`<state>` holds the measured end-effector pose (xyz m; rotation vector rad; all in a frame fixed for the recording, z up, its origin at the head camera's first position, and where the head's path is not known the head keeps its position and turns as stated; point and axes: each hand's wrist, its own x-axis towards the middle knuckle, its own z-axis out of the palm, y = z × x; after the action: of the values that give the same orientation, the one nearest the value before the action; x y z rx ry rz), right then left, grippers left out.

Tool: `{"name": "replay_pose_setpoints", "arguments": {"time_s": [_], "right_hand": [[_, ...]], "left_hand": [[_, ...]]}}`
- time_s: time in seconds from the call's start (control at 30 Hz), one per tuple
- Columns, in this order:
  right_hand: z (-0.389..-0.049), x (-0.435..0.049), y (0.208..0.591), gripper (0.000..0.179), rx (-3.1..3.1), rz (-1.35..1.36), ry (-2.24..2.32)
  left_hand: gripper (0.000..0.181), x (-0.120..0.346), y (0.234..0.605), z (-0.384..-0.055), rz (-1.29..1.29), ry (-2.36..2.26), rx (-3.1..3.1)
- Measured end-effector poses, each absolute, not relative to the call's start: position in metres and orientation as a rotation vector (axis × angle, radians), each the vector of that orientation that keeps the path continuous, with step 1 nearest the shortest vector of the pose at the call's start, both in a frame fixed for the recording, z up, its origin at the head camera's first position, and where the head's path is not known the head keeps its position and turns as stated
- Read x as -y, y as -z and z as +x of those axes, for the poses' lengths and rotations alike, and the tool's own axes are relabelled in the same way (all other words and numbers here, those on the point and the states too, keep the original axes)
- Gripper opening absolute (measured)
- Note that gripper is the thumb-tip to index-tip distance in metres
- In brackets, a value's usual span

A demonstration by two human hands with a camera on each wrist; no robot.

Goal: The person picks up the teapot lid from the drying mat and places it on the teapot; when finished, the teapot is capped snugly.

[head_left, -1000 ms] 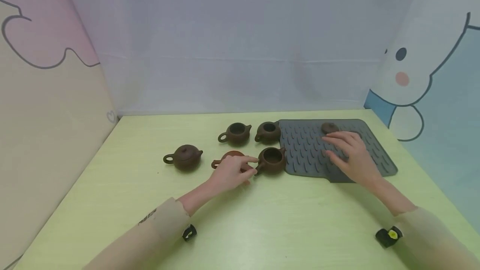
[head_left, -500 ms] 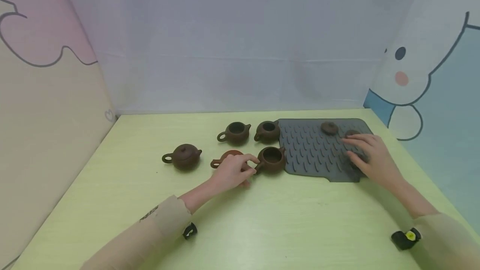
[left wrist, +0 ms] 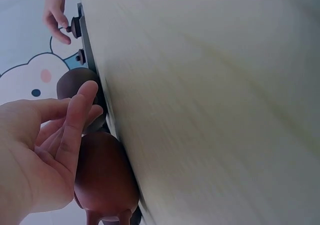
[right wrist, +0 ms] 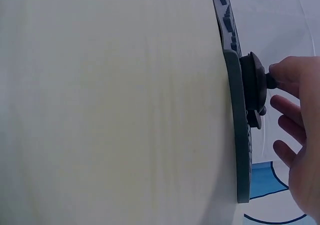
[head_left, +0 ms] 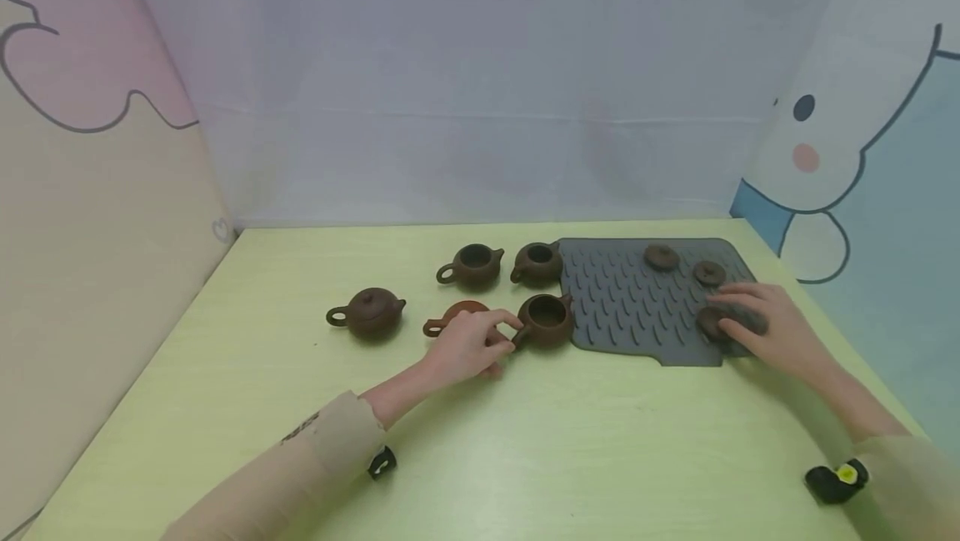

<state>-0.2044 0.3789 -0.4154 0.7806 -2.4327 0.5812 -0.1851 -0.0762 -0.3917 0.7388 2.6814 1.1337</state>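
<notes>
My left hand (head_left: 468, 345) is at the handle of an open brown teapot (head_left: 545, 322), index finger and thumb around it; the grip is partly hidden. Just behind this hand a reddish teapot (head_left: 465, 308) is partly covered, its body plain in the left wrist view (left wrist: 106, 172). Over the right end of a grey ridged mat (head_left: 622, 299), my right hand (head_left: 772, 328) reaches to a dark teapot lid (head_left: 711, 323). In the right wrist view the thumb is right at the lid's knob (right wrist: 271, 81), the other fingers spread apart from it.
Two more lids, one round (head_left: 662, 257) and one smaller (head_left: 708, 273), lie at the mat's back right. Two lidless teapots (head_left: 476, 267) (head_left: 537, 264) stand at the back. A lidded teapot (head_left: 371, 314) stands to the left on the pale green table (head_left: 247, 341).
My right hand has moved right and toward me across the mat, down to the near lid, uncovering the smaller lid behind. The left hand has stayed at the teapot handle.
</notes>
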Motion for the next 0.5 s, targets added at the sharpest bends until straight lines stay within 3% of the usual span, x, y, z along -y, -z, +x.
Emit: {"name": "replay_pose_setpoints", "arguments": {"time_s": [0.23,0.5], "right_hand": [[-0.197,-0.3818,0.4128,0.019,2.532,0.666,-0.547],[-0.1963,-0.3802,0.4101,0.018,2.523,0.671,-0.516]], "left_hand": [[0.023,0.0757,0.3911,-0.1844,0.737,-1.126,-2.693],[0.023,0.0754,0.3923,-0.1858,0.729,-1.125,-2.69]]}}
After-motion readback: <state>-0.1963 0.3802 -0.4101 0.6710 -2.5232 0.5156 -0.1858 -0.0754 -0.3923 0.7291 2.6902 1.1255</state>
